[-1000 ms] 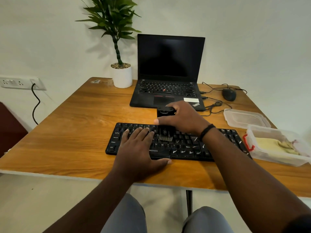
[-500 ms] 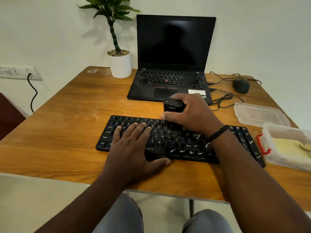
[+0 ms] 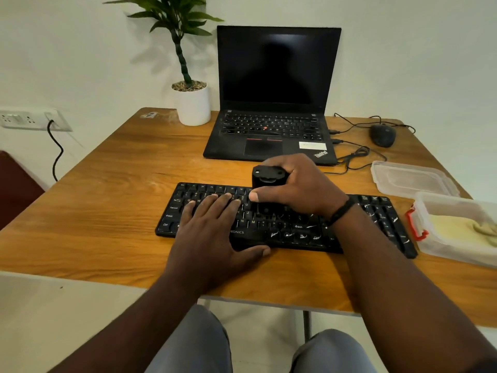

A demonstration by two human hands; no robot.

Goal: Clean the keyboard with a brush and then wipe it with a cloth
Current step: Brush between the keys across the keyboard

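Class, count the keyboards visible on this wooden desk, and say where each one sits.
2. The separate black keyboard lies near the front edge, under both hands. The other is built into the open black laptop behind it. None seems hidden.

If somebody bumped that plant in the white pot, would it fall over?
Probably it would wobble more than topple. The plant is tall and leafy, so the top looks tippy, but the white pot is wide, sits flat on the table, and seems filled with pebbles, likely weighing it down.
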